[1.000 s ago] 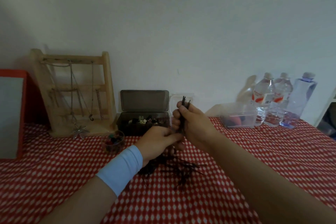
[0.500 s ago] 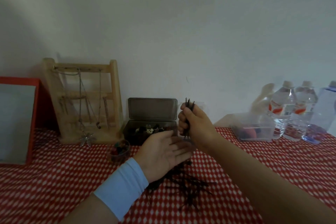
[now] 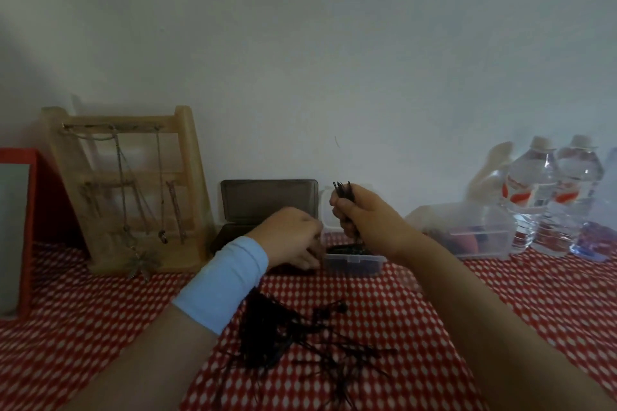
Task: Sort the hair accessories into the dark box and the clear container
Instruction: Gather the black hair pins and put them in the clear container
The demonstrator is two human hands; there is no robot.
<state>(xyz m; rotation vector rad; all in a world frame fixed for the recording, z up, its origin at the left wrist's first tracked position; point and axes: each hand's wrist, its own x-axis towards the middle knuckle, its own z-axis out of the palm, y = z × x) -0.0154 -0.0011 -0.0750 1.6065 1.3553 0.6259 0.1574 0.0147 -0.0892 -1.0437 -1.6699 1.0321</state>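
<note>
My right hand [image 3: 367,220] grips a small bundle of black hairpins [image 3: 343,189], tips up, above the small clear container [image 3: 354,262], which holds dark pins and has its lid raised behind. My left hand [image 3: 293,238], with a pale blue wristband, reaches down between the dark box [image 3: 267,202], whose lid stands open, and the clear container. Its fingers curl down by the container's left side; whether they hold anything is hidden. A loose pile of black hairpins and hair ties [image 3: 300,337] lies on the red checked cloth in front of my arms.
A wooden jewellery stand [image 3: 133,190] with hanging necklaces stands at the back left, with a red-framed mirror [image 3: 20,227] beside it. A larger clear tub [image 3: 467,230] and water bottles [image 3: 534,190] stand at the back right against the wall.
My left hand moved forward from under my right hand to the gap between the dark box and the clear container. My right hand kept its grip on the hairpins.
</note>
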